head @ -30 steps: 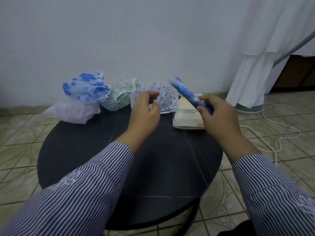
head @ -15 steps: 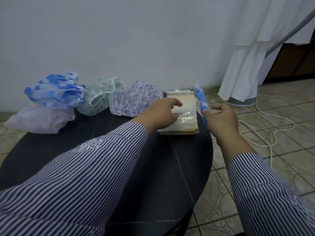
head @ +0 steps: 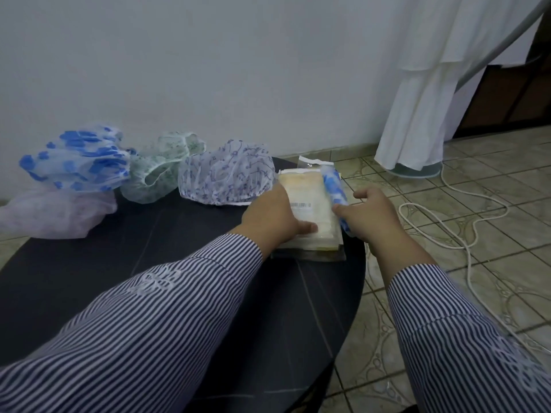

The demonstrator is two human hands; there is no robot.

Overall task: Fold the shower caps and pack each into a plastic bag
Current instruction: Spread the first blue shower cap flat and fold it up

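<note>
1. Four loose shower caps lay along the far edge of the round dark table (head: pixel 89 263): a blue-blotched cap (head: pixel 77 159) sitting on a pale lilac cap (head: pixel 56 213) at the far-left edge, then a green-patterned cap (head: pixel 161 171), then a cap with small blue print (head: pixel 226 174) beside the bags.
2. The stack of plastic bags (head: pixel 307 201) sat at the far-right edge, within easy reach of both hands.
3. The left hand (head: pixel 274 216) rested on the stack, fingers laid nearly straight across the top bag and thumb along its near side, apparently to steady the stack or peel off one bag.
4. The right hand (head: pixel 366 216) gripped a folded blue-and-white cap (head: pixel 335 189), fingers curled round its near end, its length lying along the stack's right edge, likely kept compact and ready for bagging.
5. Judged from this, one cap was folded but not yet bagged.
</note>
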